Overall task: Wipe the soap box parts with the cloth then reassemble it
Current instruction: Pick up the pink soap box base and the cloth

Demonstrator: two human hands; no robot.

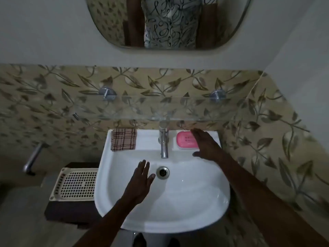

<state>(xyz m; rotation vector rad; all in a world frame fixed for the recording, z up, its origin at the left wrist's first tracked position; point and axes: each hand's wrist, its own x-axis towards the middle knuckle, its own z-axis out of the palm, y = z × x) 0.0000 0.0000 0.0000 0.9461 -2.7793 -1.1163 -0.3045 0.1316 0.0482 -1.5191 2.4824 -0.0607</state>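
A pink soap box [185, 139] with its lid on lies on the back right ledge of the white sink [124, 207]. My right hand [207, 146] hovers flat over the box's right end, fingers spread, holding nothing. A folded checked cloth [123, 139] rests on the back left ledge. Over the basin, left of the drain [162, 172], my left hand [140, 180] is stretched out with fingers apart and empty.
A chrome tap [164, 139] stands between cloth and soap box. A glass shelf [160, 107] juts out above the sink. A cream perforated tray [74, 184] sits on a dark stand to the left. A mirror [169, 24] hangs above.
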